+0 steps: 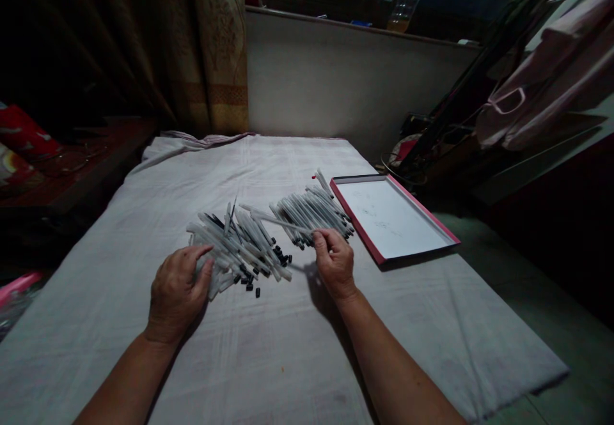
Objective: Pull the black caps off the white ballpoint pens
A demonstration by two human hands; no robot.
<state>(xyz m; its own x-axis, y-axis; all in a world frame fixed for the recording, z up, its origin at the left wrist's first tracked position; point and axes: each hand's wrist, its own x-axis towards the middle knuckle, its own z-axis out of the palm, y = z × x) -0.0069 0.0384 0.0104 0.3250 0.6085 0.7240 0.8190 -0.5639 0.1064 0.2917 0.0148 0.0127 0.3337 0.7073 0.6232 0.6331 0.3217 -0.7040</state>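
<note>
Two heaps of pale plastic pen barrels lie on a cloth-covered table (268, 348). The left heap (240, 249) is loose, with small black caps (249, 281) scattered at its near edge. The right heap (314, 211) is tidier and lies beside a tray. My left hand (178, 291) rests on the left heap's near-left side, its fingers curled round some barrels. Held just in front of the right heap, my right hand (333, 262) pinches one long barrel (278, 220) that points up and to the left.
A shallow red-rimmed tray (432, 217) with a white inside lies to the right of the heaps, near the table's right edge. A curtain (211, 48) hangs behind the table, and clothes (547, 86) hang at the right. Red items (19, 144) sit on a dark surface at the left.
</note>
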